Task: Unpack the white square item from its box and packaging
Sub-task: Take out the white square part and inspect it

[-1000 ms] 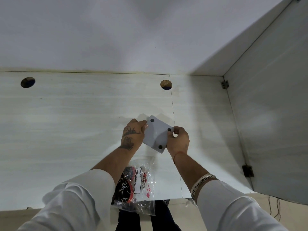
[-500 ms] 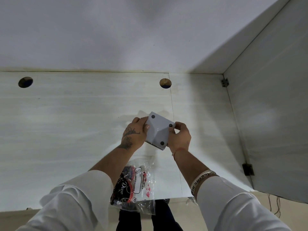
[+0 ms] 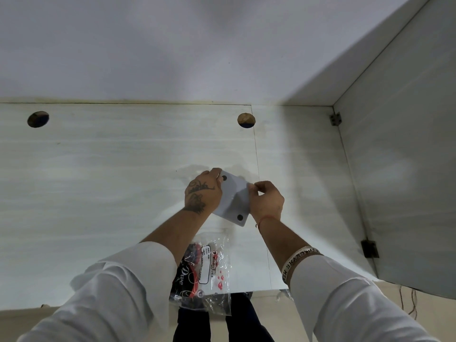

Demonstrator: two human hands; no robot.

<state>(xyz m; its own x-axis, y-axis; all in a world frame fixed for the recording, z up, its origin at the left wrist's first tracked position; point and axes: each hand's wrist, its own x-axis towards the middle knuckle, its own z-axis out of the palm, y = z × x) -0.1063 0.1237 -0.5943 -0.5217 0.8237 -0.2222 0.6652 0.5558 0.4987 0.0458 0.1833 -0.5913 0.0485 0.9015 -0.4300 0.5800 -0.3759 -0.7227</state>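
Since the earlier frame the white square item (image 3: 233,198) has tipped flatter, and the right hand (image 3: 266,202) now covers its right corner, hiding one of the dark round pads. Item is held off the pale desk (image 3: 103,183), between both hands. Left hand (image 3: 202,192) grips the left edge, thumb near the upper pad. Right-hand fingertips (image 3: 256,186) pinch the top right edge. A clear plastic bag (image 3: 209,272) lies at the near desk edge, below the hands.

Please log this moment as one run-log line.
white square item held above desk | left hand and right hand gripping opposite edges | plastic bag near desk edge
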